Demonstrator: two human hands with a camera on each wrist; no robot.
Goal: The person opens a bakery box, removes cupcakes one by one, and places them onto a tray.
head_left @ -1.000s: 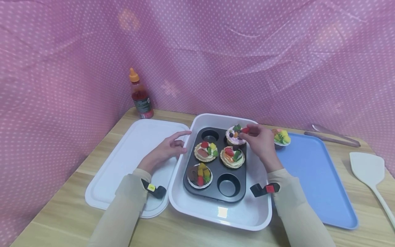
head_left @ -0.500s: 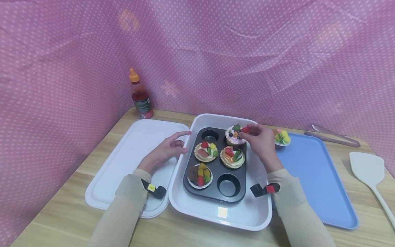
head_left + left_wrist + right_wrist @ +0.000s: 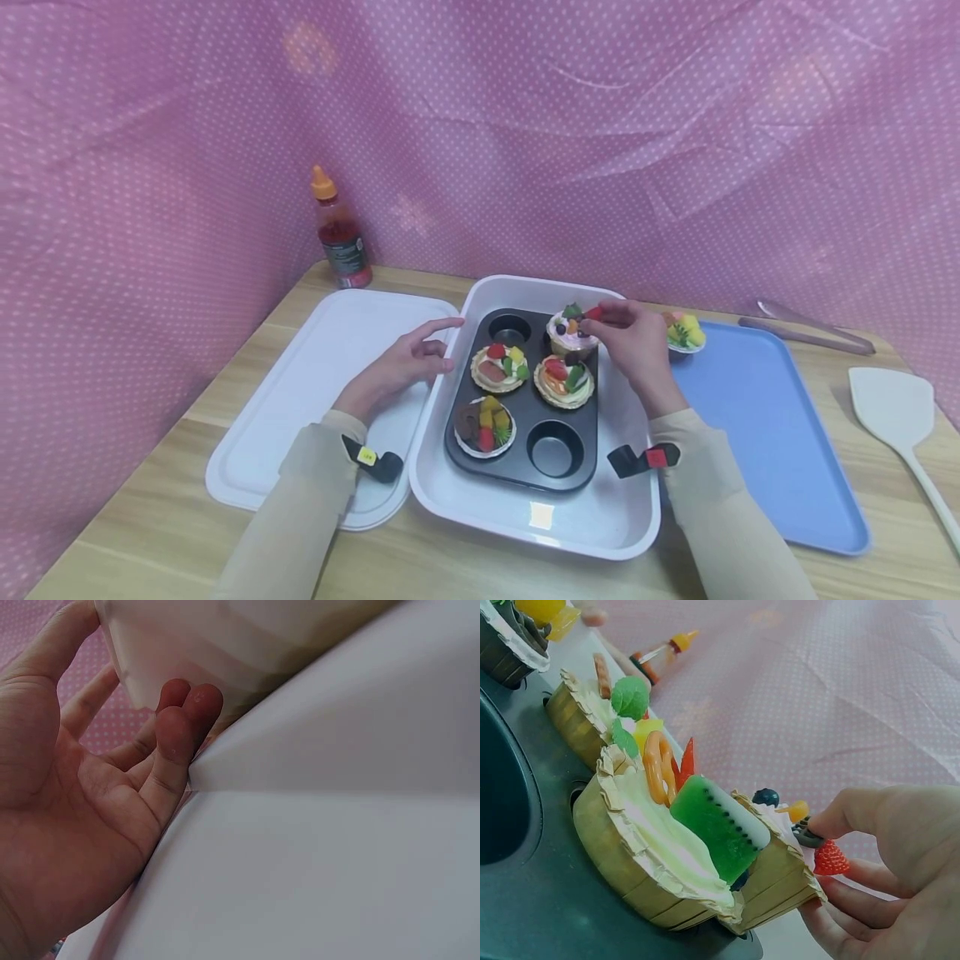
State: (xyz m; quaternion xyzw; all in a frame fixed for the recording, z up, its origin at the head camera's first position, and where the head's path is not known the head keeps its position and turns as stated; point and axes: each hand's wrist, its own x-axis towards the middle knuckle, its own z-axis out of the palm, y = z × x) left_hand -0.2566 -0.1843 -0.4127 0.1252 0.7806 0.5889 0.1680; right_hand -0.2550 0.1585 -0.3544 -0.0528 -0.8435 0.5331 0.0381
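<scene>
My right hand pinches a fruit tart with pink cream, blueberries and a strawberry, tilted at the far right cup of a dark muffin tin. In the right wrist view, the thumb presses on the topping and other fingers lie at the crust's side. My left hand touches the left rim of the white tub that holds the tin, its fingers relaxed. Nearby in the tin sit a kiwi-and-strawberry tart, a tart with yellow and red fruit and a chocolate-and-mango tart.
Left of the tub lies a white tray or lid. A blue tray with another fruit tart is at the right. Metal tongs and a pale spatula lie farther right. A sauce bottle stands at the back left.
The pink-cream tart has shifted very slightly in the right hand's hold. Both hands stay almost in place.
</scene>
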